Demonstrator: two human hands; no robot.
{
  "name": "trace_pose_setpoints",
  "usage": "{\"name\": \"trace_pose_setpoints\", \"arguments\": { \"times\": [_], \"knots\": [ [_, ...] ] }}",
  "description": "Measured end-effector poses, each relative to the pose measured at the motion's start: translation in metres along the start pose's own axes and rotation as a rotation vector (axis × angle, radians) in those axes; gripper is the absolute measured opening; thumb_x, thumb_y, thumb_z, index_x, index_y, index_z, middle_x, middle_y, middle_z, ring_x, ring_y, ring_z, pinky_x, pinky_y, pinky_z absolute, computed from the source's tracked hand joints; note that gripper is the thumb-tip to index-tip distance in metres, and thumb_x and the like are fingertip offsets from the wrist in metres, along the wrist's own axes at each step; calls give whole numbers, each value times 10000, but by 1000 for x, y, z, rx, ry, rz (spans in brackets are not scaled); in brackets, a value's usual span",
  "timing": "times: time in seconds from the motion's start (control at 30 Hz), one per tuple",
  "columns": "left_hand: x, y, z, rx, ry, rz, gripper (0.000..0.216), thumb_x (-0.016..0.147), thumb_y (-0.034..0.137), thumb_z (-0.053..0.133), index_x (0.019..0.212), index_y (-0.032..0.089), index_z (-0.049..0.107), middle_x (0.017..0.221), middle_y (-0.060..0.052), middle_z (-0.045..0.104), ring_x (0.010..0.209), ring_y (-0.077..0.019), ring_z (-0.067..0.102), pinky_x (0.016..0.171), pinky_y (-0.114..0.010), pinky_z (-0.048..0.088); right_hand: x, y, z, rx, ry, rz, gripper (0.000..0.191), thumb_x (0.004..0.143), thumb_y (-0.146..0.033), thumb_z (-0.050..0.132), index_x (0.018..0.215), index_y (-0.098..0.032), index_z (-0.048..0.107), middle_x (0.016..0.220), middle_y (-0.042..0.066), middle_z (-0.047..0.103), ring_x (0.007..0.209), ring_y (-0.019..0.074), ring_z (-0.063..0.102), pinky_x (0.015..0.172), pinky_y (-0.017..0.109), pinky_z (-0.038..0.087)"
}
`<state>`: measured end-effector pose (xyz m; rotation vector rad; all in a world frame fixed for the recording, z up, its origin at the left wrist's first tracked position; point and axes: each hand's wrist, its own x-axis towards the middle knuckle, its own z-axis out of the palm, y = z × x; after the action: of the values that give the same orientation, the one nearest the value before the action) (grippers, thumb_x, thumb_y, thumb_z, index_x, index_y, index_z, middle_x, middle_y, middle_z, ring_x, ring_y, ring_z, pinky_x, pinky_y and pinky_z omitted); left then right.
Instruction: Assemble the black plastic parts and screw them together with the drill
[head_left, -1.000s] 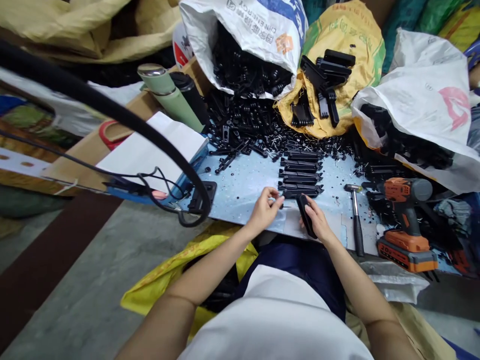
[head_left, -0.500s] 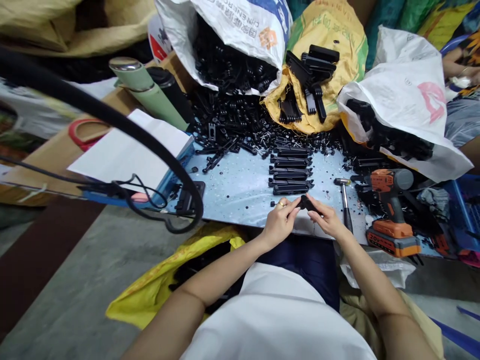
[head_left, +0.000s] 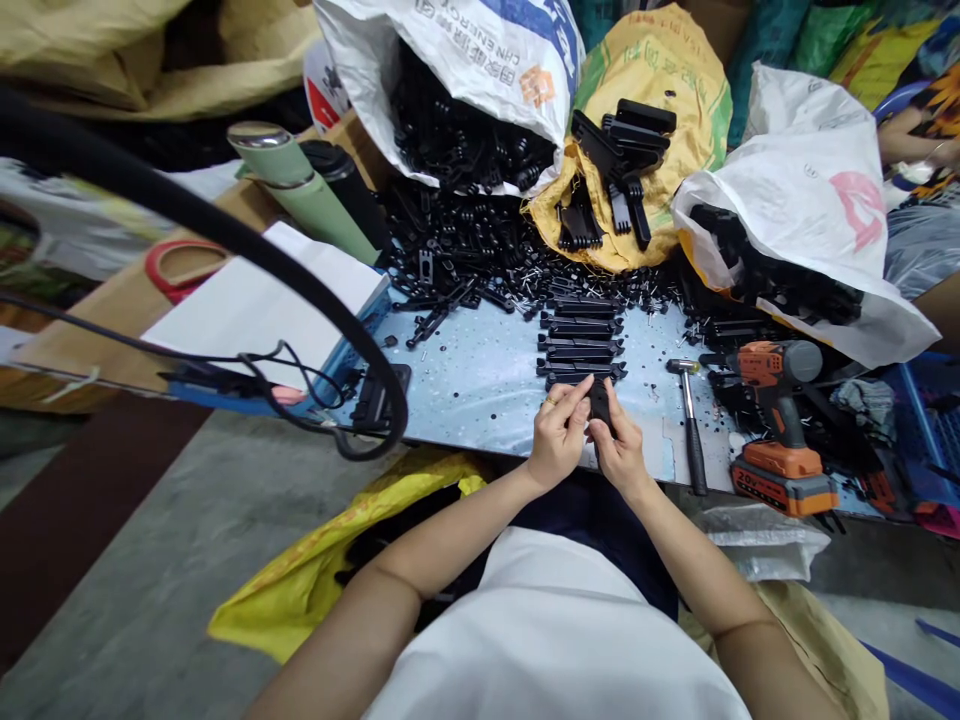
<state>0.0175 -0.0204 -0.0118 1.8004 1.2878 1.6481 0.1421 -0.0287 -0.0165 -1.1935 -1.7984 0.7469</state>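
Note:
Close to the table's front edge, my left hand (head_left: 559, 432) and my right hand (head_left: 619, 446) both grip a small black plastic part (head_left: 599, 402), which stands lengthwise between them. The fingers of both hands are closed on it and cover its sides. Just beyond my fingertips lies a stack of long black plastic pieces (head_left: 580, 349), set side by side in rows on the blue tabletop (head_left: 465, 375). To the right of my hands a hammer (head_left: 690, 425) rests with its handle toward me.
Right of the hammer stands an orange cordless drill (head_left: 784, 425). Along the back, a white sack (head_left: 480, 60), a yellow sack (head_left: 690, 90) and another white sack (head_left: 817, 210) hold black parts. A black cable (head_left: 300, 280) arches over the left side, near a green flask (head_left: 307, 195).
My hands have turned the black part from lying crosswise to pointing lengthwise. My right hand has moved left, closer to the left one.

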Motion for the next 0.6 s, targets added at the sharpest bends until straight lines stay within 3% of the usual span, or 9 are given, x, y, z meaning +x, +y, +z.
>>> {"name": "trace_pose_setpoints", "arguments": {
  "times": [0.1,0.23,0.37,0.5,0.6],
  "knots": [
    [5,-5,-4,-18,-91,13,389,934,378,338,1130,177,607,855,-58,602,794,-133,559,709,-265,475,0,-2,7,-4,-26,77,594,882,-486,359,1410,-222,294,1212,112,559,963,226,594,821,380,503],
    [-1,-9,-2,2,15,-53,431,934,405,300,1113,160,606,889,-80,618,824,-150,571,746,-291,477,9,-3,14,-35,-58,66,599,892,-488,312,1415,-198,275,1173,120,576,1046,240,549,889,396,457],
    [-7,-25,-19,9,184,-366,418,905,443,355,1100,150,581,873,-68,620,758,-142,582,701,-270,485,30,-4,20,-173,-329,-19,469,936,-373,242,1362,-220,366,1163,88,577,1029,193,550,881,335,450],
    [-11,-59,-65,65,503,-590,343,879,405,413,1026,142,578,860,-51,599,809,-137,579,740,-240,474,41,-6,33,-646,-620,-102,349,915,-214,339,1204,-135,517,1036,136,599,985,223,538,817,340,453],
    [-22,-77,-87,20,553,-712,287,849,349,481,1048,153,548,761,-1,549,725,-107,565,700,-211,473,41,-5,40,-828,-801,-209,272,879,-107,374,1067,-110,571,990,140,600,943,217,544,799,328,447]
  ]
}}
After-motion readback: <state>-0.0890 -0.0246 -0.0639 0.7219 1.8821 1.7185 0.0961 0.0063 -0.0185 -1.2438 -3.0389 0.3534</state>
